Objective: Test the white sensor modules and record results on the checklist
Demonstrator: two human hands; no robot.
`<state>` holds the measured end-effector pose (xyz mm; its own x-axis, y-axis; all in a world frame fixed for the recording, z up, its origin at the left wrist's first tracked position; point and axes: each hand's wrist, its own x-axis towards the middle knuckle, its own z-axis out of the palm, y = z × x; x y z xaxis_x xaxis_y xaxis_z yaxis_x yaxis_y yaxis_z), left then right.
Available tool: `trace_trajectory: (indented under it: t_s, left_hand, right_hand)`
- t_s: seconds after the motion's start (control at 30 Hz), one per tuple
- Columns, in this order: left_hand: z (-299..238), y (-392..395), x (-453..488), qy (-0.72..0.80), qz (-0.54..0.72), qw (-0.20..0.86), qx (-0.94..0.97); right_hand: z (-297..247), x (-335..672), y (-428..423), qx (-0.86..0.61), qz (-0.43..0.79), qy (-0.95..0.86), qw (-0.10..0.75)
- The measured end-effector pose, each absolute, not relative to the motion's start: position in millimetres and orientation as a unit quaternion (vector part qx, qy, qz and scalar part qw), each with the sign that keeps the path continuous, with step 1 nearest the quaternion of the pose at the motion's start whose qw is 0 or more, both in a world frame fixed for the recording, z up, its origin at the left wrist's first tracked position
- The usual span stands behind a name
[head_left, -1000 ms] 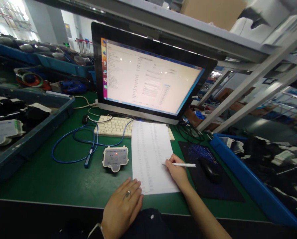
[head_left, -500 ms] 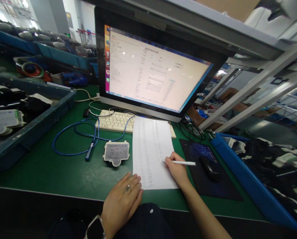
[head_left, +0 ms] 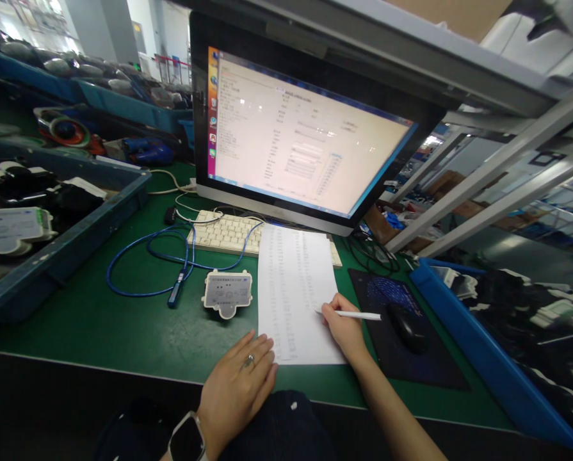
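Observation:
A printed sheet of paper [head_left: 293,288] lies on the green mat, its top edge over the white keyboard [head_left: 228,232]. My right hand [head_left: 344,328] is closed around a white pen [head_left: 356,314], whose tip rests on the sheet's right side. My left hand [head_left: 241,381] lies flat, fingers together, on the mat at the sheet's lower left corner; it wears a ring and a watch. A small white device [head_left: 227,292] sits just left of the sheet, beside a blue cable [head_left: 149,262].
A large monitor [head_left: 300,141] stands behind the keyboard. A black mouse [head_left: 408,328] rests on a dark mouse pad [head_left: 411,358] at the right. Blue bins [head_left: 463,333] of parts flank the mat, another blue bin [head_left: 84,227] at the left. A metal shelf frame [head_left: 483,153] runs overhead.
The view has shifted slightly to the left and down. Both hands stay where they were on the sheet; the red light on the small device is no longer seen.

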<state>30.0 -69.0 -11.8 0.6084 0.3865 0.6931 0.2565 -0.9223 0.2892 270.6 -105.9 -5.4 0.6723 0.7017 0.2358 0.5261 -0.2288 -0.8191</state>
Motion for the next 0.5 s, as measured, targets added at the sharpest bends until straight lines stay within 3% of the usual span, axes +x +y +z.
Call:
trace_trajectory:
  t_s: [0.5]
  left_hand:
    - [-10.8, -69.6, 30.1, 0.185, 0.411, 0.072, 0.89]
  right_hand:
    - [-6.3, 271.7, -105.3, -0.775, 0.077, -0.389, 0.492]
